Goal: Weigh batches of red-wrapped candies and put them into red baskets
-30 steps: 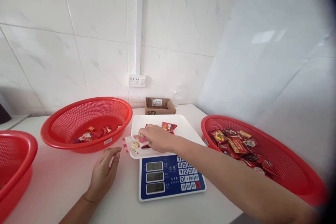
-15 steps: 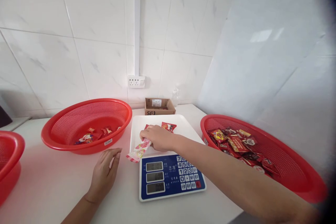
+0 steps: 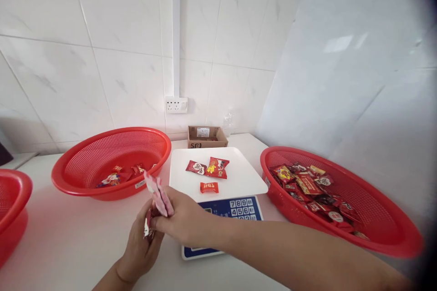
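Observation:
My right hand (image 3: 186,218) is closed on a pink-and-white candy packet (image 3: 160,196), just in front of the scale. Close against it, my left hand (image 3: 139,248) is closed around a dark red and white candy packet (image 3: 148,227), which my right fingers also seem to touch. Behind them, the white tray (image 3: 184,186) of a blue digital scale (image 3: 221,207) carries a red packet with white lettering (image 3: 196,167), a larger red-and-yellow one (image 3: 217,168) and a small orange-red one (image 3: 209,187). My right hand and forearm hide most of the scale's displays and lower keys.
At right stands a red basket (image 3: 385,211) with many wrapped candies. A red colander (image 3: 78,163) at left holds several packets, and another red basket (image 3: 15,195) is cut off at the far left. A cardboard box (image 3: 208,144) sits by the wall.
My right hand has moved left and toward me from the scale tray, carrying the pink packet to my left hand. My left hand has closed on a packet. The tray's packets are uncovered.

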Tool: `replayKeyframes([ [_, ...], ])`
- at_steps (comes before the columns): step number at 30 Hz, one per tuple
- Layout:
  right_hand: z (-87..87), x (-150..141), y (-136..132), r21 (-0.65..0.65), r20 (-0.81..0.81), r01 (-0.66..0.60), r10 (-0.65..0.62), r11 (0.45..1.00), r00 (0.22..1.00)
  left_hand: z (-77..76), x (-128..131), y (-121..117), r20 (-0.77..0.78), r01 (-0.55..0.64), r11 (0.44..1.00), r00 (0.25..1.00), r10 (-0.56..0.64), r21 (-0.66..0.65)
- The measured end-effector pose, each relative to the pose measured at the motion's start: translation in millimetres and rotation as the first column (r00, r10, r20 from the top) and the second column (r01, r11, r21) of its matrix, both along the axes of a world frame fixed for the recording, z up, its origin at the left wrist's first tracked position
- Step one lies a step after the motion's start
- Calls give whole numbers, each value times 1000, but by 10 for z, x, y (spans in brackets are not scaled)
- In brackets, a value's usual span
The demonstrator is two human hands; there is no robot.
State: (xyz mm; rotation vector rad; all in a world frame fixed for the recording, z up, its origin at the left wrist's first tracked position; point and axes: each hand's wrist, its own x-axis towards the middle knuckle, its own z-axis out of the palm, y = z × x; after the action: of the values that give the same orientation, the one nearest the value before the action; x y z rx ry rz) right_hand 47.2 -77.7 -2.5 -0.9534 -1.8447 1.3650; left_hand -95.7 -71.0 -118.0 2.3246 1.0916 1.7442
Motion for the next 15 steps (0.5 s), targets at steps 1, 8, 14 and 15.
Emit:
replayKeyframes([
  [1, 7, 1, -28, 34, 40, 4, -6, 999, 999, -14, 6, -8, 26, 32, 999, 999, -31, -31],
  [8, 260, 409, 218, 255, 420, 124, -225, 959, 879, 104, -30, 16, 190, 19, 962, 981, 35, -271],
  [14, 311, 824, 438, 352, 569, 152, -340, 924, 749, 78, -91, 125, 200, -48, 902, 969, 147, -430],
  [15, 299, 877, 434, 392, 565, 154, -369, 907, 738, 75, -90, 132, 191, -53, 899, 970, 149, -435],
])
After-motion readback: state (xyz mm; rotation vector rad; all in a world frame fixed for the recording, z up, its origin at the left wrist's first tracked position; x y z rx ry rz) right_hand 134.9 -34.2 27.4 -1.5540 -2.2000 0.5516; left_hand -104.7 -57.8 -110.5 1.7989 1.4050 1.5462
